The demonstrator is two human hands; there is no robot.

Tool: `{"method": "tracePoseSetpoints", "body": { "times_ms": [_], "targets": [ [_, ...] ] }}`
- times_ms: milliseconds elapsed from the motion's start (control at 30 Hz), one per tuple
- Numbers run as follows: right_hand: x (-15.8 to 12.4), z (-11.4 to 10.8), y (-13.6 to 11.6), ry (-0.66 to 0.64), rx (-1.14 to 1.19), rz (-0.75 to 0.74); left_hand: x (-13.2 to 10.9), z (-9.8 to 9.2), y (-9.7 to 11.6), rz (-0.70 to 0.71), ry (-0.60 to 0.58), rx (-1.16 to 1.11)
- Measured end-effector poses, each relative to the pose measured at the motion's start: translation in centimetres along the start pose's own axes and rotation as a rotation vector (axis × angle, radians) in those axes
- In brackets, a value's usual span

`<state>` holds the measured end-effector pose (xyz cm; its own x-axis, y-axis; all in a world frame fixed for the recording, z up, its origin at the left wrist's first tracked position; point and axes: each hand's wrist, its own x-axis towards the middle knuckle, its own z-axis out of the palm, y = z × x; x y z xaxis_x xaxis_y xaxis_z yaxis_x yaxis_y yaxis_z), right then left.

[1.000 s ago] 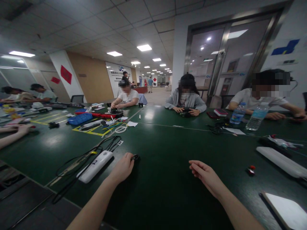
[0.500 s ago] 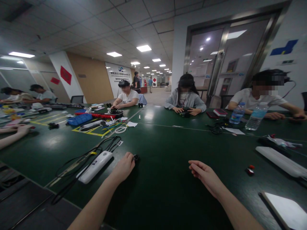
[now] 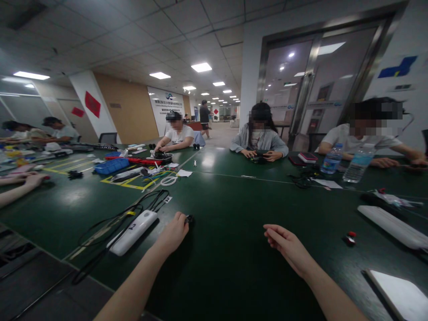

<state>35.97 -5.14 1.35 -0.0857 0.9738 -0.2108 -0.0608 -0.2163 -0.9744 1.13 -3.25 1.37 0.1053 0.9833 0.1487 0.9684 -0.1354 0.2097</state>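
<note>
My left hand [image 3: 174, 232] rests on the green table [image 3: 227, 267], its fingers closed round a small dark object [image 3: 189, 219]. Only the object's end shows past the fingertips, so its kind cannot be made out. Beside that hand lies a white power strip [image 3: 133, 232] marked 2, with black cables [image 3: 125, 213] across it. My right hand [image 3: 287, 245] is held on its side at the right, loosely open, fingers slightly bent and nothing seen in them. Farther right sits a small red and black item [image 3: 350, 238], apart from the hand.
A white flat box-like thing [image 3: 397, 292] lies at the near right, below a long white power strip [image 3: 389, 226]. Two water bottles [image 3: 359, 165] stand farther back. A blue basket [image 3: 112, 166] and loose wires lie at the back left. Several people sit around the table.
Both my hands keep their place and pose. In the far background, a walking person has moved to the right along the aisle.
</note>
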Motion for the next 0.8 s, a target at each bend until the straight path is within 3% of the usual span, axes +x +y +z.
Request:
{"method": "tracePoseSetpoints", "body": {
  "times_ms": [267,800],
  "targets": [
    [-0.08,-0.06,-0.14,0.006,0.003,0.010,-0.15,-0.58,0.68,-0.020,-0.028,0.030],
    [-0.23,-0.07,-0.28,0.017,-0.006,0.025,-0.32,-0.19,0.11,-0.043,-0.013,-0.083]
  ]
}}
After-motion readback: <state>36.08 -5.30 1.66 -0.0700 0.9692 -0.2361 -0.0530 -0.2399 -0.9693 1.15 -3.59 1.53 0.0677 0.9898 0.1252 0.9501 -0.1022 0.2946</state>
